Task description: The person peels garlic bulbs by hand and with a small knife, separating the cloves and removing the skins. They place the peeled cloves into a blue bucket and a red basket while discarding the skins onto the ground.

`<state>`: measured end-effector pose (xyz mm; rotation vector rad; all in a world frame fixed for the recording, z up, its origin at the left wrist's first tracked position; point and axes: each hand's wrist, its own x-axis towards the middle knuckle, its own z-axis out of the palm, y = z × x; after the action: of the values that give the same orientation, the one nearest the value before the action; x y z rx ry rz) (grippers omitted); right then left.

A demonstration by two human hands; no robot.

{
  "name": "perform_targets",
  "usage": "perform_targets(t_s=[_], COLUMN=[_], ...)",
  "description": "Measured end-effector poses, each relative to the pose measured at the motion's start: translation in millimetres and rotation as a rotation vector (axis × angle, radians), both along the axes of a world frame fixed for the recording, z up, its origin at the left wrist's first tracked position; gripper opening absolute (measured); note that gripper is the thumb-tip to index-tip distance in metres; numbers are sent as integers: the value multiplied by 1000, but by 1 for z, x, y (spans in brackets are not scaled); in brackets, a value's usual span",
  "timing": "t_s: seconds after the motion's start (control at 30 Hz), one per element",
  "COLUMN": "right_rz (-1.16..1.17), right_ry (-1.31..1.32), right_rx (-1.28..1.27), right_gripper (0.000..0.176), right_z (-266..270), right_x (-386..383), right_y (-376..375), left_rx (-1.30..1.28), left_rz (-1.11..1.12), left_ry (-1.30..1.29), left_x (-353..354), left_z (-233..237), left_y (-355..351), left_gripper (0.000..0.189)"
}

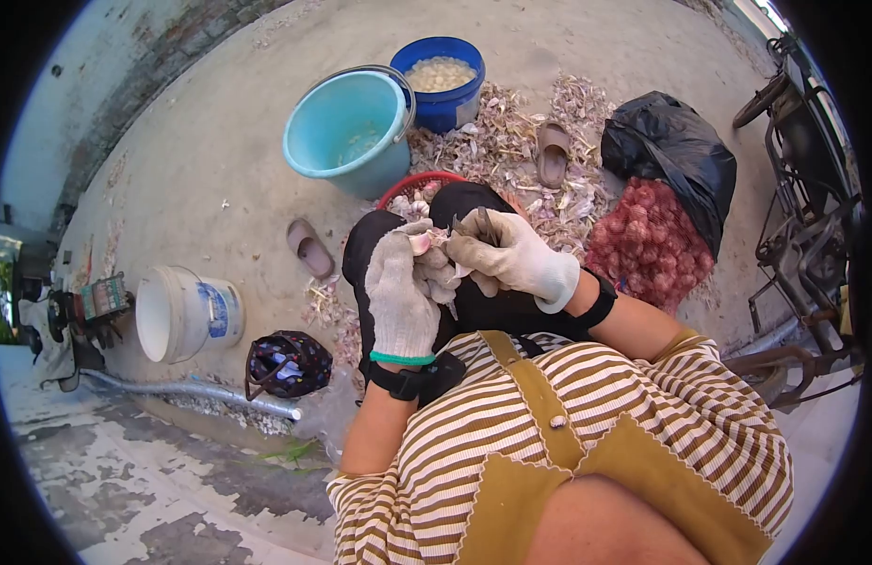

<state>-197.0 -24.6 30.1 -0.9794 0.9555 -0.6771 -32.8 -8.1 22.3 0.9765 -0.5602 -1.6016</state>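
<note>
Garlic clove (pixel 421 244), pinched in gloved left fingers (pixel 441 276).
Probably light, firm, slippery-skinned, easily bruised; best gripped by its sides. Right fingers (pixel 472 254), just beside it, grasp a dark knife-like tool (pixel 489 228).

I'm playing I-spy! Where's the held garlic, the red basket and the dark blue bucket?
Held garlic (pixel 420 244), head view: pinkish side.
Red basket (pixel 419 177), head view: rim.
Dark blue bucket (pixel 440 116), head view: outer wall.
</note>
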Motion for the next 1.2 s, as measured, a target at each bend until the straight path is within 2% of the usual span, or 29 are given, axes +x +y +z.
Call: perform_targets(t_s=[0.03,0.07,0.1,0.13,0.2,0.23,0.27,0.33,0.37,0.4,0.47,0.5,0.53,0.6,0.63,0.67,0.73,0.77,0.97,1.2], right_rz=[-58,-115,-110,-108,-85,30,138,336,508,508,478,402,284,258,304,302,402,397,469,465], right_ry=[77,153,329,327,371,446,626,747,890,890,728,646,564,455,541,541,703,753,848,845], right_rx=[-98,-195,-402,-402,-680,-611,-792,-726,-634,-633,-448,-316,-333,-284,-341,-339,-650,-716,-786,-821], right_gripper=[27,25,23,23,25,31,37,42,46,46,52,59,56,44,37,37,35,34,33,34], right_z=[-7,-16,-26,-34,-43,-35,-42,-46,-45,-44,-37,-31,-15,-5,7,9,10,7,11,11], right_x=[2,3,3,4,7,6,5,-1,-4,-9,-21,-24,-30,-36,-36,-36,-34,-32,-31,-31], right_y=[3,5,7,8,14,16,19,28,26,25,25,19,16,2,-1,-4,-7,-8,-8,-8], left_rx=[24,-31,-7,15,-13,-43,-43,-108,-112,-111,-47,-41,-26,-12,-26,-42,-68,-94,-162,-258], left_rz=[87,49,79,108,122,134,128,-54,-27,-27,-85,-91,-90,-98,-126,-150,-156,-161,-175,-243], left_ry=[2,79,54,30,42,58,57,181,137,137,-14,-11,-53,-93,-182,-273,-340,-407,-519,-639], left_x=[3,13,11,7,-1,-3,2,15,14,14,13,12,11,9,8,8,7,6,6,12], left_z=[-4,-17,-17,-18,-24,-28,-32,-26,-24,-19,-15,-13,-12,-12,-12,-12,-10,-8,-2,-4], left_y=[-4,-10,-11,-12,-10,-10,-13,-17,-13,-11,-8,-6,-4,-4,-4,-4,-2,-1,5,5], left_gripper=[19,19,19,19,19,19,19,20,23,23,26,26,24,22,21,21,20,19,18,18])
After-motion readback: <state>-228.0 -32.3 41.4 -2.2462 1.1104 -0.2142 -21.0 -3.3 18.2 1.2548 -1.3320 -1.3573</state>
